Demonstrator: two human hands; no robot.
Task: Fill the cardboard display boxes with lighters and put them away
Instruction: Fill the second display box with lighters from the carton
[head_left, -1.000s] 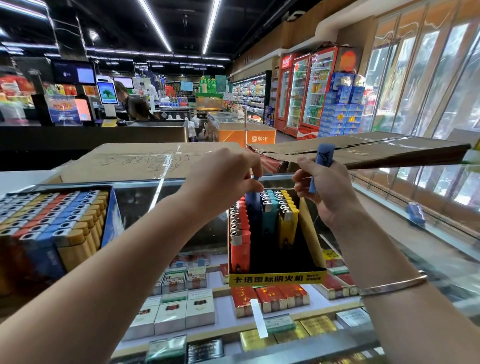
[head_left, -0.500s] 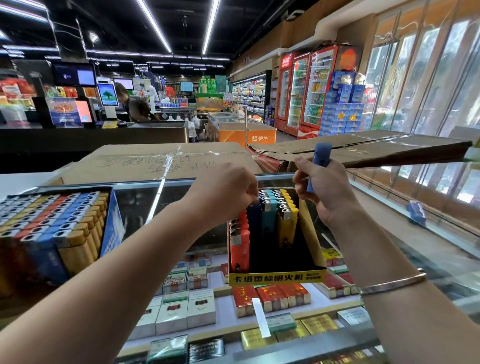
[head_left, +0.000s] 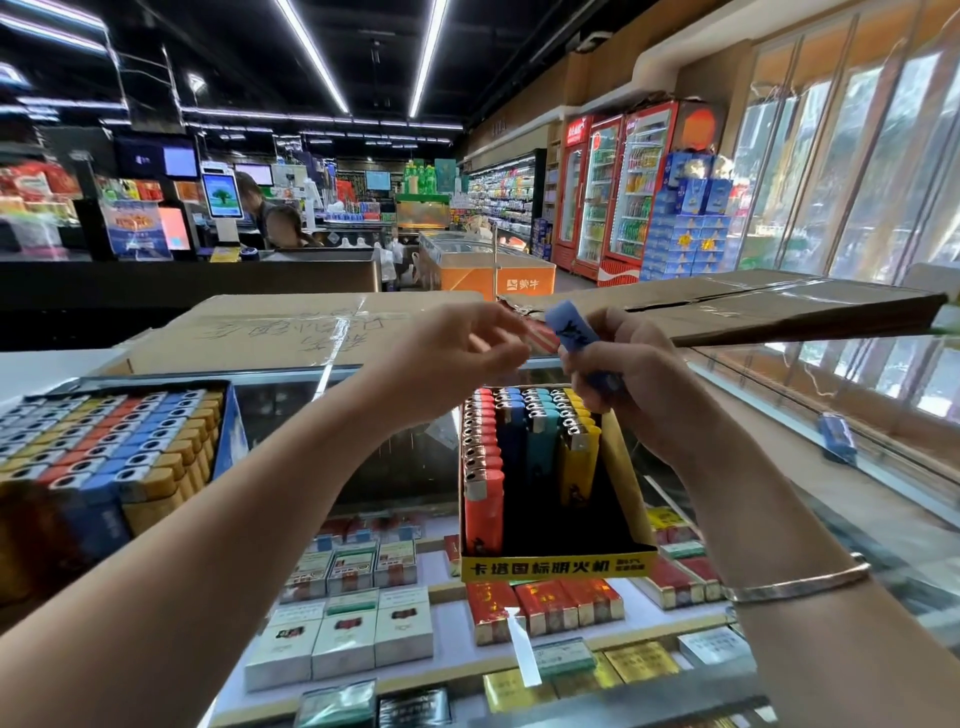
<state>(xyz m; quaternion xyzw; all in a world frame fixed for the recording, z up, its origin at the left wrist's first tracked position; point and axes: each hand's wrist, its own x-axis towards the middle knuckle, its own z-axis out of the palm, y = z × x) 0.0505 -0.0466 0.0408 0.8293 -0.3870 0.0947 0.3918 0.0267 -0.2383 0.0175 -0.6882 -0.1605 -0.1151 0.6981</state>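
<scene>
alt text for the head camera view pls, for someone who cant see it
The person's right hand grips a blue lighter above a partly filled yellow display box of red, blue, teal and yellow lighters on a glass shop counter, with the left hand raised beside it holding nothing. A full tray of lighters sits to the left.

left hand (head_left: 457, 353): raised, fingers loosely curled, empty | right hand (head_left: 631, 384): raised, gripping

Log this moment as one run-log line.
right hand: grips blue lighter above display box | left hand: empty, fingers near lighter | box: partly filled | full tray: at left
</scene>
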